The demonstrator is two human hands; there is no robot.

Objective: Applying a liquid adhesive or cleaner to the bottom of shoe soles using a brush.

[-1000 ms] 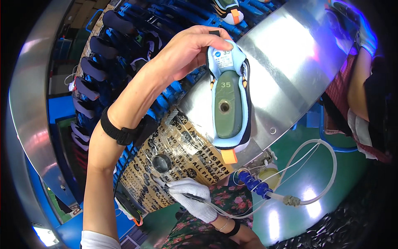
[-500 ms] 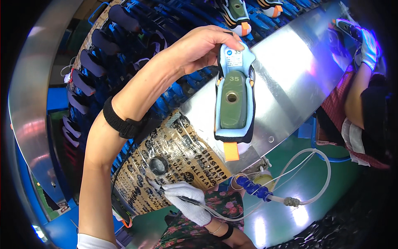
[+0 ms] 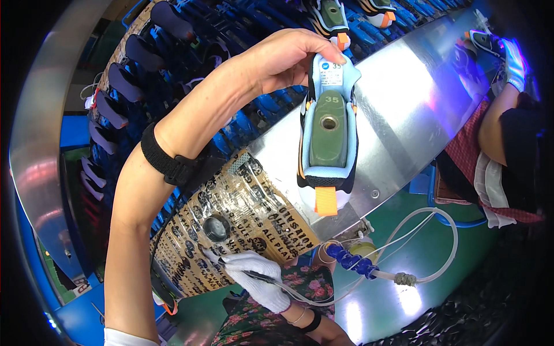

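Note:
My left hand [image 3: 291,55], bare, pinches the tongue of a shoe [image 3: 304,150] at its upper end. Pale blue lining surrounds a green shoe last [image 3: 329,135] with a round hole, and an orange heel tab [image 3: 326,200] points toward me. The white sole edge shows beneath, over the metal bench; whether it touches cannot be told. In a white knit glove, my right hand [image 3: 262,282] is closed round a thin dark pen-like tool [image 3: 258,275] with a clear hose trailing from it. The tool's tip points left, over the tape-covered cardboard [image 3: 259,210].
Dark shoe parts [image 3: 141,53] hang on a blue rack at left. More lasted shoes [image 3: 330,16] stand beyond the metal bench [image 3: 404,98]. A co-worker's gloved hand [image 3: 513,69] holds a shoe at far right. A blue segmented hose [image 3: 352,262] hangs off the bench's near edge.
The shoe has shifted slightly up and right in view, along with my left hand, and its heel has tipped a little. My right hand keeps its grip on the pen-like tool.

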